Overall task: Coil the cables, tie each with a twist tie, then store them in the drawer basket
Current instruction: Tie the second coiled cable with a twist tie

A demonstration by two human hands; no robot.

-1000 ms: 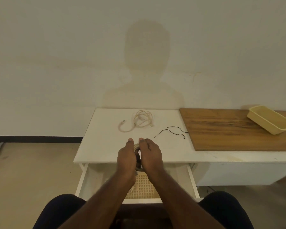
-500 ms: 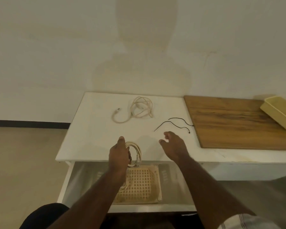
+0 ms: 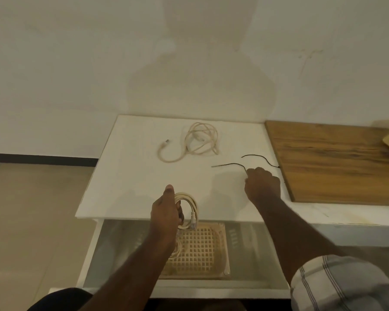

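Left hand (image 3: 166, 208) grips a coiled cream cable (image 3: 187, 206) at the front edge of the white table (image 3: 130, 176), just above the open drawer (image 3: 252, 248) and its lattice basket (image 3: 202, 250). Right hand (image 3: 262, 185) is out on the tabletop, fingers curled and pinching the near black twist tie (image 3: 230, 164); a second twist tie (image 3: 259, 158) lies just beyond. Farther back, a loose cream cable (image 3: 200, 140) sprawls uncoiled. Off to the right, a wooden board (image 3: 337, 162) lies.

Head-worn, forward-down over white table (image 3: 130, 176)
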